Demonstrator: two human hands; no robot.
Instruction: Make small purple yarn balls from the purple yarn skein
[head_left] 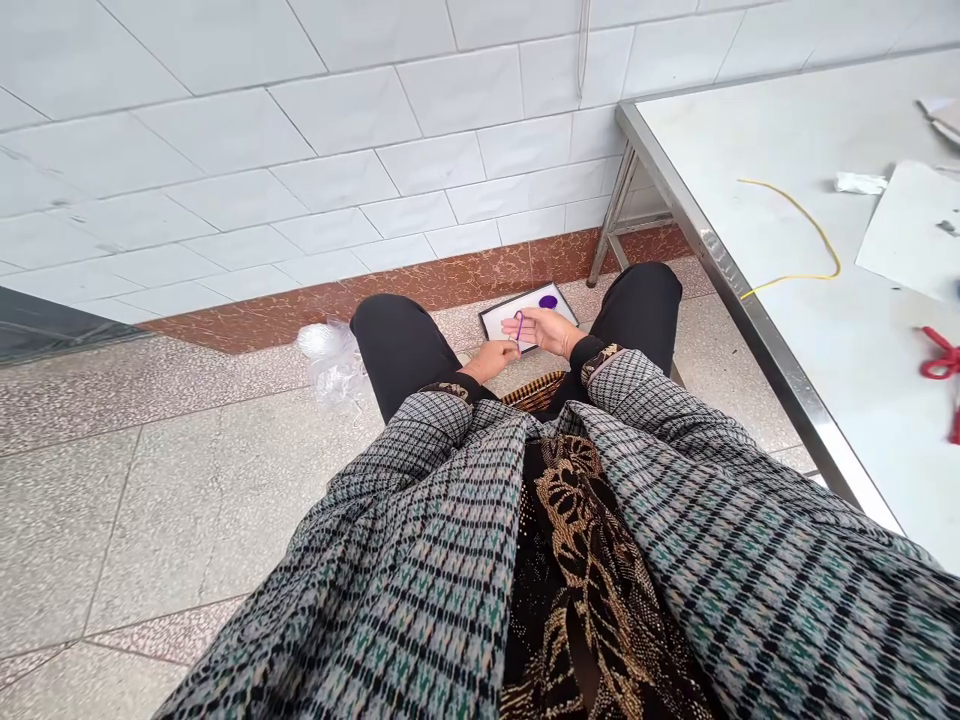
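Between my knees, both hands are at a thin purple cord (520,331). My left hand (491,359) is closed, its fingertips pinching the cord's lower end. My right hand (548,330) is turned palm up with the cord's upper part at its thumb and index finger; its other fingers stretch out behind the cord. Below the hands lies a white board or shallow tray with a dark edge (497,316). On it rests a round, flat-looking purple item (548,302), perhaps coiled cord; its kind is too small to tell.
To the right stands a metal-edged white table (750,130) with a yellow cord (819,232), a red knotted cord (939,362), a paper sheet (904,230) and a crumpled white scrap (860,184). Clear plastic bags (330,360) lie on the floor at left. A tiled wall (337,200) is ahead.
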